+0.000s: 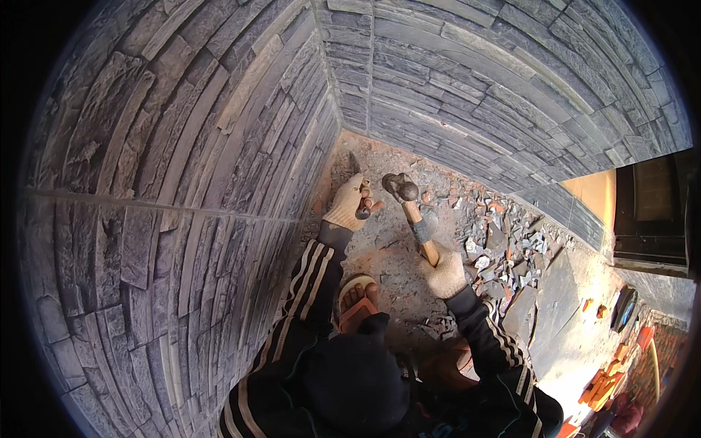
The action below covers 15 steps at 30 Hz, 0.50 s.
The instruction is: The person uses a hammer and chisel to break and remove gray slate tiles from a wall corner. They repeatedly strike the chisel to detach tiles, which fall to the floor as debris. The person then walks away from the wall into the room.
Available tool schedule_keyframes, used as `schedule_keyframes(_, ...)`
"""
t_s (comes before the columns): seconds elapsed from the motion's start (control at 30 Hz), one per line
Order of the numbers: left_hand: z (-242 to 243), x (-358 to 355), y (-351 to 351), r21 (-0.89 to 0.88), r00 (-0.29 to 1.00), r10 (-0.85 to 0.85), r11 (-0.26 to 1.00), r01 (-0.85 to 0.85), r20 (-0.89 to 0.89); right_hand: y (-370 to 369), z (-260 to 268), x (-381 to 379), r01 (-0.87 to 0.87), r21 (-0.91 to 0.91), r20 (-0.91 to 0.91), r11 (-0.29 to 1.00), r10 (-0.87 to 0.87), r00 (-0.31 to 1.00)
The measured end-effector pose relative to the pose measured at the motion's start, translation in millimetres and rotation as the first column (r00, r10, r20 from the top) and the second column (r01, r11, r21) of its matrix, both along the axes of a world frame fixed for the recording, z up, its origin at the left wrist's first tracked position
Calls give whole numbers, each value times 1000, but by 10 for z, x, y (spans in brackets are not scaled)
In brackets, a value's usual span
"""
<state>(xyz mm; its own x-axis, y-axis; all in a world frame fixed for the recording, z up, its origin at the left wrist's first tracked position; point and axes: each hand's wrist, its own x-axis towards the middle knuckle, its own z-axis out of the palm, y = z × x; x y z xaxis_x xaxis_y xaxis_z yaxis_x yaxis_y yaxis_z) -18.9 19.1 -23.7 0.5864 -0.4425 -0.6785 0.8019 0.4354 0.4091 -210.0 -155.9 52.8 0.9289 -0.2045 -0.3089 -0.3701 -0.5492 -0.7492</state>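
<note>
In the corner between two stone-clad walls, my left hand [350, 203], in a cream knit glove with bare fingertips showing, grips a metal chisel [355, 163]. The chisel's blade points toward the corner and its round struck end [362, 213] shows below my fingers. My right hand [444, 274], gloved too, is closed around the wooden handle of a ball-peen hammer [405, 189]. Dark tape wraps part of the handle. The hammer head is to the right of my left hand, apart from the chisel. Rough, dusty floor [383, 235] lies under both hands.
Broken tile and stone chips [506, 241] lie along the right wall, beside larger dark slate slabs [553, 306]. My sandalled foot [357, 301] is below my left hand. Farther right are orange bricks [602, 387] and a dark doorway [651, 208]. The left wall [219, 164] stands close to my left arm.
</note>
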Motion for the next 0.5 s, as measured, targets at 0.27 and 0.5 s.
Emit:
schedule_keyframes(0.27,102,-805,305,204,994,-103,975,93,40,-49,-198,-273,201,76,-229,977,-179,957)
schedule_keyframes(0.5,224,-828,540,275,971,-154,956,100,184,-7,-316,-311,140,61,-261,988,-120,958)
